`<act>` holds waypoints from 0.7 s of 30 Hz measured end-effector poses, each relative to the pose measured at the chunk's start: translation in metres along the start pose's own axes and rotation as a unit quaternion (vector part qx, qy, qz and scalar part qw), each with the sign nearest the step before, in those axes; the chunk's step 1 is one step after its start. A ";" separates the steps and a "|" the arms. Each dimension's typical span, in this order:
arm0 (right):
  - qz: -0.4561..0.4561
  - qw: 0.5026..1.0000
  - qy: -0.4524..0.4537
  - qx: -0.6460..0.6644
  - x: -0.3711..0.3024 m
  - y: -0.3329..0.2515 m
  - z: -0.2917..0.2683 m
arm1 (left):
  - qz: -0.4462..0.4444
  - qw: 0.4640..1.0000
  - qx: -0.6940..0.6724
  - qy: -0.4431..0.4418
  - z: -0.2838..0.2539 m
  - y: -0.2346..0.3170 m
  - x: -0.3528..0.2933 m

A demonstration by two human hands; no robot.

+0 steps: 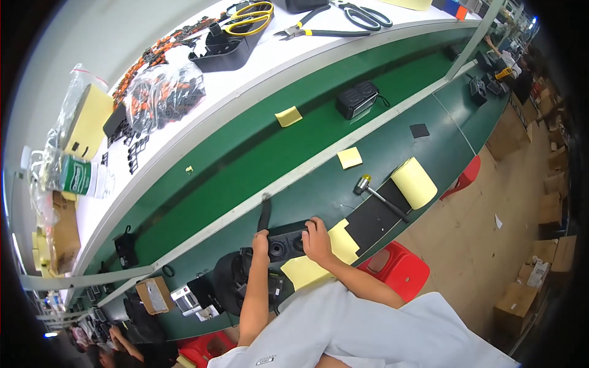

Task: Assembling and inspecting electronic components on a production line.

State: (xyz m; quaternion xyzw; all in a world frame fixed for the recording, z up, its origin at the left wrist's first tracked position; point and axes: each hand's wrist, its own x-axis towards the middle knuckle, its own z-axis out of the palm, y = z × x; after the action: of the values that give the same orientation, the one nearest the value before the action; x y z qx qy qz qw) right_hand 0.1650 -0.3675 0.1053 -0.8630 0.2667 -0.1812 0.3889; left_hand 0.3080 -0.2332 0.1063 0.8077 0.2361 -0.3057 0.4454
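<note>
Between my two hands is a black speaker housing [286, 234] with round drivers on its face, near the front edge of the green bench. My left hand [261, 243] is closed round its left end, next to a dark strap [265, 213]. At the other end, my right hand [316, 243] grips the housing with curled fingers on its top. Beneath and beside it lies a yellow sheet [300, 272]. Several black parts [232, 279] crowd the bench by my left forearm, too jumbled to tell apart.
Right of my hands lie a mallet [381, 197], a black sheet [367, 228] and a yellow roll [415, 184]. A metal rail [313, 165] crosses behind; the raised white shelf [227, 104] holds scissors [250, 18] and cutters [300, 26]. Red stools [402, 270] stand below. Another person's arm [126, 345] shows far left.
</note>
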 end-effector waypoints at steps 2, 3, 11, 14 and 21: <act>-0.028 0.998 0.039 0.031 -0.012 0.000 -0.001 | -0.071 0.994 -0.060 -0.059 -0.008 -0.007 0.000; -0.030 0.998 0.042 0.033 -0.012 0.001 0.000 | -0.067 0.994 -0.060 -0.058 -0.009 -0.006 -0.003; 0.022 0.986 0.068 0.149 -0.006 -0.006 0.007 | 0.006 0.987 -0.135 -0.089 -0.011 -0.058 0.048; 0.032 0.998 0.023 -0.051 0.021 0.004 0.005 | 0.243 0.963 0.116 -0.006 -0.001 -0.052 0.040; 0.048 0.992 -0.012 -0.119 0.049 0.009 0.030 | 0.373 0.890 0.249 0.083 0.000 -0.022 0.047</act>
State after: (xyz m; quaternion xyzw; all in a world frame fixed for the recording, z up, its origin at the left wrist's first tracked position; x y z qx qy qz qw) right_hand 0.2165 -0.3850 0.0846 -0.8914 0.3225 -0.1188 0.2954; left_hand 0.3272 -0.2171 0.0608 0.9431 -0.1310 -0.0977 0.2894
